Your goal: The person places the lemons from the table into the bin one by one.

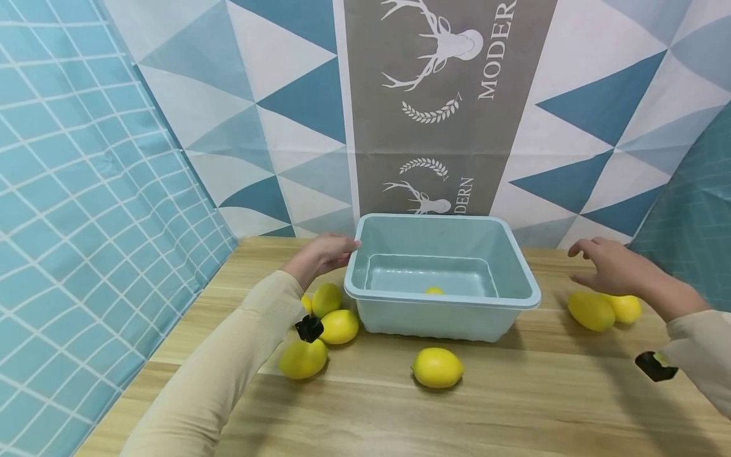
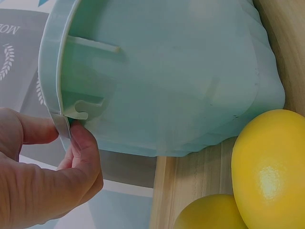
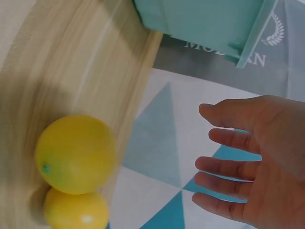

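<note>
The light blue-green, rectangular plastic bin point(image 1: 440, 318) stands at the centre of the head view, its long axis running left to right across the frame, so that it reaches from the left hand point(image 1: 328, 251) toward the right hand point(image 1: 617, 270). The left hand is the nearer one: thumb and fingers pinch the rim at the bin's left end, as the left wrist view shows closely. The right hand holds nothing; its fingers are loosely spread with the thumb apart, and it hangs at the right of the frame, well apart from the bin's right end and nearer to a pair of smooth yellow lemons point(image 1: 591, 311) that touch each other. The bin's walls are smooth and slightly slanted, with a rolled rim, rounded corners and a wavy lower edge. Inside, part of a small yellow lemon point(image 1: 434, 291) shows over the front rim. A glossy oval lemon with pointed ends point(image 1: 437, 368) lies lower centre, and a cluster of rounded yellow lemons point(image 1: 339, 327) sits left of the bin, on the pale wood-grain table point(image 1: 514, 406).
</note>
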`<state>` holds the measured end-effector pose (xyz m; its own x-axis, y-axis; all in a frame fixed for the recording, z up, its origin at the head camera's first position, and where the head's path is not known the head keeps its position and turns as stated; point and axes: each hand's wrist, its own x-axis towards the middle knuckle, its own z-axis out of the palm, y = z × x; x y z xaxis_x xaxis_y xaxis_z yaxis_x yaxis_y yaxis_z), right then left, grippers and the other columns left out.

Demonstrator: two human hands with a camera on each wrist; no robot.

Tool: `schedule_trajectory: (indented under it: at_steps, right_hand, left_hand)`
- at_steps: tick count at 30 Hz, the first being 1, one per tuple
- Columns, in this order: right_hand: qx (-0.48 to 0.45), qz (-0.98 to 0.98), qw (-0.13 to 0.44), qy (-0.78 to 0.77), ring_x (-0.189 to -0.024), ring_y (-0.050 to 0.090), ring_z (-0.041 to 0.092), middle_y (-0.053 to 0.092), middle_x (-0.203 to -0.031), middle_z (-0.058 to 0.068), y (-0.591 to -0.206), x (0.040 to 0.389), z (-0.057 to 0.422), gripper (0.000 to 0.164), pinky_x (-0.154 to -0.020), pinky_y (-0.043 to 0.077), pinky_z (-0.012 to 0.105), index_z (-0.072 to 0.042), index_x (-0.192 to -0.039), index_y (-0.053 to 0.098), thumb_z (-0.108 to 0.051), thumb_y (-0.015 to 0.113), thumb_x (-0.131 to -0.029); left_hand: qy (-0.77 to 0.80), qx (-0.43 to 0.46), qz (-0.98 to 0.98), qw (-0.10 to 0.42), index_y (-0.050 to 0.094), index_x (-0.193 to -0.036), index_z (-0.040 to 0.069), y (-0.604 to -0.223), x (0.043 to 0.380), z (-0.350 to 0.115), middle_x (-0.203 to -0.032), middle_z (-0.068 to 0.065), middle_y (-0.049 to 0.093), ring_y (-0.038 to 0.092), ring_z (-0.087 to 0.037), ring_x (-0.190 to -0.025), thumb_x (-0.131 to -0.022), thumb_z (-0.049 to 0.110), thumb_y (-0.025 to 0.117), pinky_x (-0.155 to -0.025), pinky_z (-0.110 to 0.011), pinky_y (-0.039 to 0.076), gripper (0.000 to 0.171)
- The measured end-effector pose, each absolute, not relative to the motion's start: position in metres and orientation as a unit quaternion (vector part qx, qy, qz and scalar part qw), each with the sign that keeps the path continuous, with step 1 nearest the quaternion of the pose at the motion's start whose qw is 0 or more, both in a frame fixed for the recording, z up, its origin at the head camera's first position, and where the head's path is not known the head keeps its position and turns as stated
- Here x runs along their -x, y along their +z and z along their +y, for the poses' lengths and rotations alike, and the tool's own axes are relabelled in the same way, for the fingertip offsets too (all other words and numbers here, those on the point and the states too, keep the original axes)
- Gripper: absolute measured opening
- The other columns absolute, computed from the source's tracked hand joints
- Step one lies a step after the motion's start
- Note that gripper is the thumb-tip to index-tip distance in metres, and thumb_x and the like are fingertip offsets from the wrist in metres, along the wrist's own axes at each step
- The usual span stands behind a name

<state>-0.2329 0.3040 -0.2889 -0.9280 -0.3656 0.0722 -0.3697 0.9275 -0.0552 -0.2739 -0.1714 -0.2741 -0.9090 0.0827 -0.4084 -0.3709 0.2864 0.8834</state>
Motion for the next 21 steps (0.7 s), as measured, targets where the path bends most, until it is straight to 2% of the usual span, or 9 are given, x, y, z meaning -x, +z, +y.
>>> schedule_trajectory:
  at_steps: [7,12,16,21]
  right_hand:
    - [-0.15,-0.989,0.001,0.0,-0.082,0.062,0.034,0.062,-0.1,0.026,-0.302,0.232,0.314,0.044,-0.069,0.054,0.049,0.005,-0.111,0.058,-0.023,0.074,-0.08]
    - [-0.157,-0.987,-0.015,0.019,-0.081,0.06,0.032,0.06,-0.1,0.028,-0.311,0.231,0.32,0.043,-0.072,0.053,0.05,0.008,-0.108,0.057,-0.02,0.074,-0.08]
    - [-0.159,-0.987,-0.02,0.031,-0.085,0.06,0.037,0.06,-0.102,0.031,-0.316,0.229,0.321,0.041,-0.074,0.052,0.052,0.009,-0.107,0.057,-0.018,0.073,-0.08]
    - [-0.162,-0.986,-0.015,0.028,-0.08,0.059,0.034,0.06,-0.095,0.028,-0.322,0.226,0.323,0.038,-0.071,0.052,0.05,0.008,-0.104,0.058,-0.017,0.073,-0.079]
  left_hand:
    - [0.584,0.095,0.782,0.194,0.043,-0.139,-0.002,-0.273,0.274,-0.172,-0.135,-0.014,0.049,0.051,-0.013,-0.097,-0.099,0.016,0.052,-0.103,-0.027,0.047,0.044]
    - [0.582,0.093,0.784,0.194,0.044,-0.138,-0.001,-0.272,0.272,-0.171,-0.13,-0.013,0.05,0.051,-0.011,-0.093,-0.099,0.016,0.052,-0.1,-0.024,0.048,0.043]
    - [0.582,0.092,0.784,0.195,0.043,-0.139,-0.001,-0.272,0.271,-0.171,-0.133,-0.014,0.05,0.051,-0.012,-0.095,-0.099,0.016,0.051,-0.101,-0.024,0.047,0.044]
    - [0.58,0.09,0.785,0.195,0.042,-0.14,-0.002,-0.271,0.271,-0.171,-0.137,-0.015,0.048,0.05,-0.013,-0.097,-0.1,0.016,0.051,-0.1,-0.024,0.047,0.044]
